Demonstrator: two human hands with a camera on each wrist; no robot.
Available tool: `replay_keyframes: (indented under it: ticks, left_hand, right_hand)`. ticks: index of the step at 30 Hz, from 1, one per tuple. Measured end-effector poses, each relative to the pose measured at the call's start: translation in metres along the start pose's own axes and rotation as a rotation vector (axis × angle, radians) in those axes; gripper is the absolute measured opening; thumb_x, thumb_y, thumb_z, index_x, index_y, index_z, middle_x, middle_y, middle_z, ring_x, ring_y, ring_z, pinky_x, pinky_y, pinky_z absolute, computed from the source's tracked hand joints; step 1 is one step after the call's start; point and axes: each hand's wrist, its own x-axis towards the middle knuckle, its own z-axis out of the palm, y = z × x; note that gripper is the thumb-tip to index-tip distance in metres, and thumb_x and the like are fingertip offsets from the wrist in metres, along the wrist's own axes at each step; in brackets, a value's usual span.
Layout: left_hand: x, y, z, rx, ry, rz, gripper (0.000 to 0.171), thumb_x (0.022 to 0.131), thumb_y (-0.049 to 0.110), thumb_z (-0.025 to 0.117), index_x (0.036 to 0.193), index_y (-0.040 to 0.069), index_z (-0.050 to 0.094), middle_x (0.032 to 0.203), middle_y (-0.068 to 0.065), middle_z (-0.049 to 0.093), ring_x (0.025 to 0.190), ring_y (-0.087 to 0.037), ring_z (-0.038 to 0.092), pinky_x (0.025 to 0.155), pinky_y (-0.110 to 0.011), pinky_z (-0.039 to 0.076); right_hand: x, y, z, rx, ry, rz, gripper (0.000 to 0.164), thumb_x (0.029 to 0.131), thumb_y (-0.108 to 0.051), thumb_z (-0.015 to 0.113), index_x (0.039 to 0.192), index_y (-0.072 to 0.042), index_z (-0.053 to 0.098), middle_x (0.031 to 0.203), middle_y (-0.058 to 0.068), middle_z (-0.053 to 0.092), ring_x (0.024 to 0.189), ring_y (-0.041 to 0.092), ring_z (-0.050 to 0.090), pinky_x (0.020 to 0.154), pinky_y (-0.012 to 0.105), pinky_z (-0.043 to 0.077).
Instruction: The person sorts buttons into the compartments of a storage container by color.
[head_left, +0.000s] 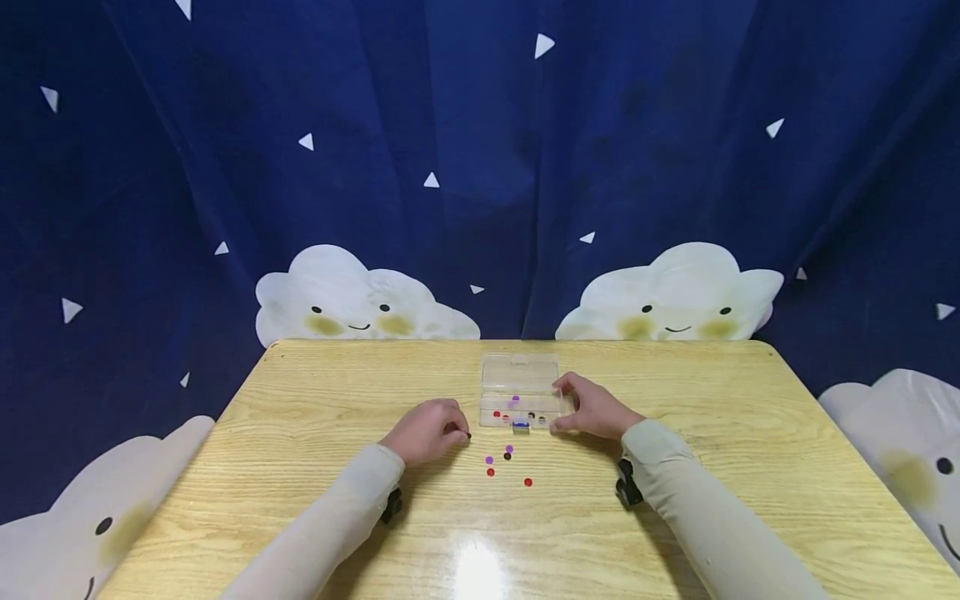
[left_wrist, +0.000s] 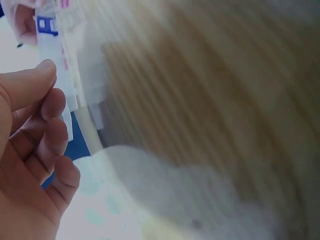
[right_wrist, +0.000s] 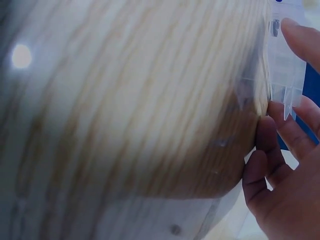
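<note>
- Toward 12 o'clock on the worktop [head_left: 337, 392], I see the clear box [head_left: 489, 403], lid [head_left: 519, 372] open, presumably for access.
- At its 3 o'clock, the right hand [head_left: 592, 408] clamps one end, seemingly steadying it.
- At 8, the left hand [head_left: 427, 432] pinches a tiny dark piece [head_left: 469, 436].
- Loose pieces [head_left: 491, 472] lie at 6, probably for easy reach.

One box [head_left: 517, 409]; five loose discs [head_left: 491, 472]

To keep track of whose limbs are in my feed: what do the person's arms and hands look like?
Both arms wear long, pale beige sleeves reaching the wrists. The left hand and right hand are bare, without gloves. A small black device shows at each wrist; I can make out no cables.
</note>
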Motion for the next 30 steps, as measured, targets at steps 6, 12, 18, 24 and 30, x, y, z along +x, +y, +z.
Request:
replay_keyframes:
  ticks: [6, 12, 18, 24, 30]
  left_hand:
    - [0.001, -0.007, -0.003, -0.036, 0.028, -0.071, 0.006, 0.089, 0.017, 0.073, 0.084, 0.016, 0.074, 0.085, 0.006, 0.067, 0.076, -0.005, 0.057, 0.074, -0.026, 0.051]
    - [0.008, -0.007, -0.007, -0.050, 0.064, -0.115, 0.006, 0.090, 0.015, 0.072, 0.085, 0.015, 0.075, 0.085, 0.006, 0.067, 0.075, -0.005, 0.057, 0.072, -0.025, 0.050]
    - [0.018, -0.002, -0.009, -0.063, 0.078, -0.120, 0.007, 0.090, 0.016, 0.072, 0.085, 0.015, 0.076, 0.083, 0.006, 0.066, 0.073, -0.004, 0.055, 0.069, -0.022, 0.048]
    - [0.031, 0.001, -0.008, -0.052, 0.084, -0.132, 0.008, 0.091, 0.018, 0.071, 0.087, 0.015, 0.076, 0.084, 0.006, 0.066, 0.075, -0.005, 0.056, 0.072, -0.025, 0.049]
    - [0.046, 0.007, -0.006, -0.026, 0.099, -0.118, 0.008, 0.091, 0.016, 0.070, 0.086, 0.016, 0.077, 0.085, 0.005, 0.067, 0.077, -0.007, 0.059, 0.074, -0.027, 0.051]
  right_hand:
    - [0.001, 0.001, -0.001, -0.005, 0.001, -0.014, 0.068, 0.074, -0.030, 0.085, 0.129, -0.006, 0.053, 0.123, 0.017, 0.059, 0.104, 0.027, 0.056, 0.095, 0.045, 0.045]
    - [0.002, 0.002, -0.001, 0.001, 0.007, -0.020, 0.068, 0.074, -0.029, 0.085, 0.129, -0.006, 0.052, 0.122, 0.016, 0.059, 0.093, 0.023, 0.053, 0.087, 0.039, 0.044]
    - [0.001, 0.002, 0.000, 0.012, 0.006, -0.008, 0.067, 0.074, -0.027, 0.085, 0.128, -0.005, 0.052, 0.122, 0.017, 0.060, 0.095, 0.023, 0.055, 0.090, 0.040, 0.045]
    - [0.001, 0.001, -0.001, 0.027, -0.003, 0.000, 0.067, 0.075, -0.026, 0.085, 0.129, -0.005, 0.052, 0.126, 0.019, 0.059, 0.103, 0.027, 0.056, 0.093, 0.044, 0.046]
    - [0.001, 0.004, -0.002, 0.033, -0.010, 0.002, 0.069, 0.075, -0.029, 0.085, 0.131, -0.006, 0.051, 0.128, 0.019, 0.057, 0.098, 0.024, 0.055, 0.090, 0.041, 0.045]
